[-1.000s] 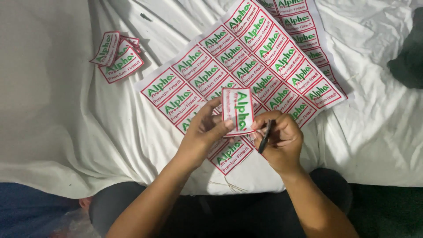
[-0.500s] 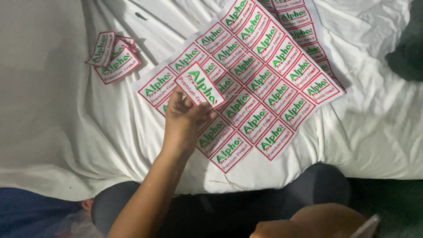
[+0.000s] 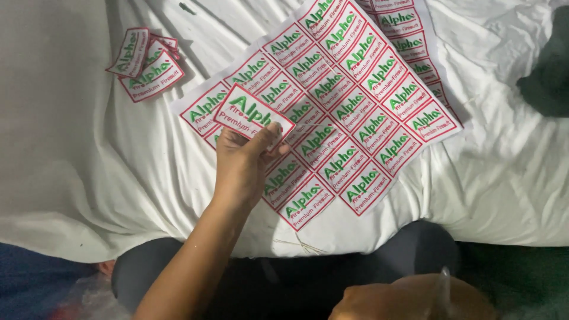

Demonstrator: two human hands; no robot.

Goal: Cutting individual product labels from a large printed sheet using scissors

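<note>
My left hand (image 3: 242, 163) holds one cut-out rectangular label (image 3: 252, 116), white with a red border and green lettering, pinched between thumb and fingers above the left part of a large sheet of the same labels (image 3: 349, 89). The sheet lies tilted on a white cloth (image 3: 71, 154). My right hand (image 3: 409, 299) is low at the bottom edge near my lap; a thin blurred object sticks up from it, and I cannot make out what it is.
A small pile of cut labels (image 3: 145, 65) lies on the cloth at the upper left. A second label sheet (image 3: 409, 29) shows under the first at the top right. A dark object (image 3: 548, 65) sits at the right edge. My dark-clad knees (image 3: 284, 278) are below.
My left hand has carried the cut label leftward, away from the sheet's lower middle. My right hand has dropped from beside the label down to my lap.
</note>
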